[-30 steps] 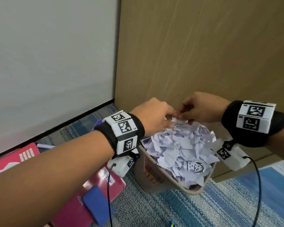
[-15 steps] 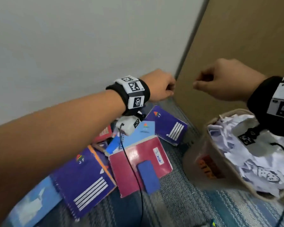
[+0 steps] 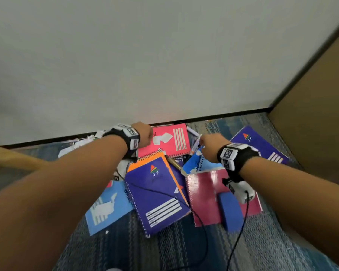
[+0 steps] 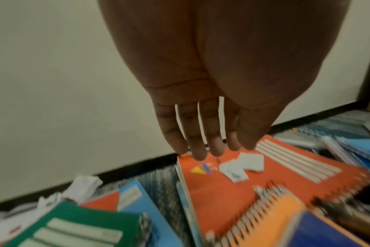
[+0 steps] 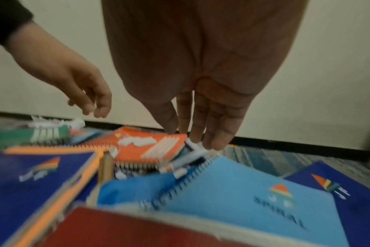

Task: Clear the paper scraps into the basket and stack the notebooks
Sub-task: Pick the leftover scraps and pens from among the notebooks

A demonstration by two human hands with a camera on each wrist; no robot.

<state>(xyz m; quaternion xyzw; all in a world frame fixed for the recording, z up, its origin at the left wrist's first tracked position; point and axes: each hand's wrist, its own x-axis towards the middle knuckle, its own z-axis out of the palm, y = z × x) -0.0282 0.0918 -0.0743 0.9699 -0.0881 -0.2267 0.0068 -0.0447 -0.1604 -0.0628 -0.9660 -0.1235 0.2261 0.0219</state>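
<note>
Left hand (image 4: 201,108) grip spread over orange notebook (image 4: 232,182), right hand (image 5: 201,100) grip spread, empty

Two hands (image 3: 145,133) (image 3: 209,147), at least eight notebooks (image 3: 157,194), two paper scraps (image 4: 241,164) on the pink one, and one blue eraser (image 3: 230,210).

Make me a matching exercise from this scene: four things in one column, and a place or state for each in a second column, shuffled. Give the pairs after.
Things:
1. pink notebook
2. blue eraser block
3. left hand
4. purple notebook

Places or states:
A. lies on the maroon notebook
B. open, fingers straight above the pink cover
C. has white paper scraps lying on it
D. spiral-bound, an orange cover showing under it

Pairs: 1-C, 2-A, 3-B, 4-D
</note>
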